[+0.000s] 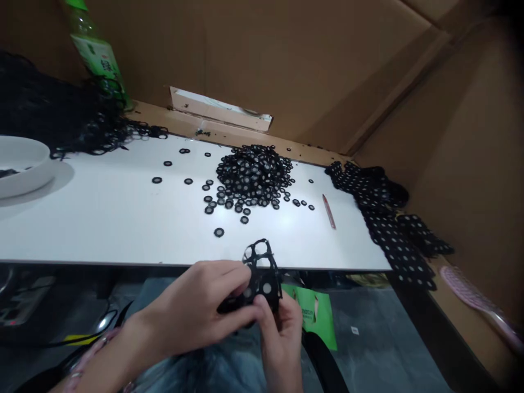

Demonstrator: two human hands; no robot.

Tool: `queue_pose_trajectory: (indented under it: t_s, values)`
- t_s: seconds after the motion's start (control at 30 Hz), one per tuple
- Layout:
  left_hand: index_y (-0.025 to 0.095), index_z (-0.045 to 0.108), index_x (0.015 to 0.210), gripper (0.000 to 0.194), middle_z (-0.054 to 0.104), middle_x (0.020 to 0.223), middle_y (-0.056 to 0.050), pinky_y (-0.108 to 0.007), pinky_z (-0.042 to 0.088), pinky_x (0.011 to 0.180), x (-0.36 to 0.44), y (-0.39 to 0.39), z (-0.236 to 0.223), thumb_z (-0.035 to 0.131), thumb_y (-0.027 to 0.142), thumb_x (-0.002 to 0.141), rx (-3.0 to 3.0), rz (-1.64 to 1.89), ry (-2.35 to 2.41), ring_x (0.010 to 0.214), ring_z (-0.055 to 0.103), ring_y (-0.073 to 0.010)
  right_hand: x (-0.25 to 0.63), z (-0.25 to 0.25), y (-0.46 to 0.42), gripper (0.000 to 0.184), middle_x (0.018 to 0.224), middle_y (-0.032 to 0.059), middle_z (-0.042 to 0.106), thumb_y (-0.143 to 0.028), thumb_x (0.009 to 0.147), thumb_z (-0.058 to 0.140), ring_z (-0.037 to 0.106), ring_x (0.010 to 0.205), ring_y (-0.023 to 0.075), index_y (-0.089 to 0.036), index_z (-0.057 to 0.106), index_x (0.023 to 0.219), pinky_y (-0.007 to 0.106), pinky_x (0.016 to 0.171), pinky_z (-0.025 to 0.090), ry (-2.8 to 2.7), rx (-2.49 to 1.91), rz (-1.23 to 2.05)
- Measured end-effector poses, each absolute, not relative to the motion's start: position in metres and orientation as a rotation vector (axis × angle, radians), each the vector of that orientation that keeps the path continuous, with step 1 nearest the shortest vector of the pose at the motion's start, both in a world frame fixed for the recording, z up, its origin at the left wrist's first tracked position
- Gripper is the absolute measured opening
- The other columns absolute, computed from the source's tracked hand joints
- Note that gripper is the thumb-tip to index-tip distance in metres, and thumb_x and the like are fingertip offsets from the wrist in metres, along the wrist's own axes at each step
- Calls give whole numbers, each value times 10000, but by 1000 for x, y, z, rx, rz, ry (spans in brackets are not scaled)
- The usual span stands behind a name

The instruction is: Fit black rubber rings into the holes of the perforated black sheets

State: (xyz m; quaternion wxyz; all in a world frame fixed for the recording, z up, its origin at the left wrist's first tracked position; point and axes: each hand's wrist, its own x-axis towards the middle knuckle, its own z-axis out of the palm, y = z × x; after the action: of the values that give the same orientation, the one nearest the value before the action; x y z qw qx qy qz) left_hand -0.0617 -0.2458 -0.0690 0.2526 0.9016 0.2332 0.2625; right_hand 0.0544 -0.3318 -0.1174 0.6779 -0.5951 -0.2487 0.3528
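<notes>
Just off the table's front edge, my left hand (208, 297) pinches the left side of a black washer sheet (267, 286). My right hand (282, 333) grips the same sheet from the right and below, its thumb pressed on the front. Round pieces with pale centres fill the sheet's lower part. Its upper part is an open web of empty loops. A pile of loose black ring-shaped washers (256, 173) lies on the white tabletop (118, 224), with several scattered around it. What my fingers cover of the sheet is hidden.
A tangle of black loop scrap (49, 109) and a green bottle (98, 60) stand back left, near a white bowl (30, 180). A red pen (328, 212) lies right of the pile. More dotted black sheets (388, 229) and a pink hairbrush (466, 289) are farther right. Cardboard walls (286, 65) surround the table.
</notes>
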Motion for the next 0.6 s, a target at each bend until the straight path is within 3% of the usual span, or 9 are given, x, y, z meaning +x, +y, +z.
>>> queue_pose_trajectory:
  t_s: [0.13, 0.27, 0.6]
  values:
    - [177, 428, 709, 189, 490, 627, 32, -194, 356, 524, -63, -249, -83, 376, 209, 888, 2423, 685, 606, 544, 455, -91, 53, -116, -334, 246, 743, 28, 639, -390, 694, 687, 622, 686, 164, -178, 651, 813, 249, 610, 508, -635, -1367, 772]
    - [170, 454, 721, 255, 521, 641, 9, -220, 371, 545, -59, -253, -84, 270, 161, 898, 2471, 731, 639, 559, 479, -113, 53, -117, -337, 245, 768, 39, 641, -381, 712, 670, 625, 707, 173, -184, 643, 855, 260, 628, 511, -705, -1458, 684]
    - [176, 437, 640, 334, 486, 591, 41, -184, 357, 554, -62, -258, -83, 270, 204, 928, 1977, 723, 758, 548, 469, -79, 50, -119, -341, 164, 761, 39, 635, -343, 744, 643, 625, 711, 171, -192, 633, 808, 280, 680, 508, -745, -1322, 788]
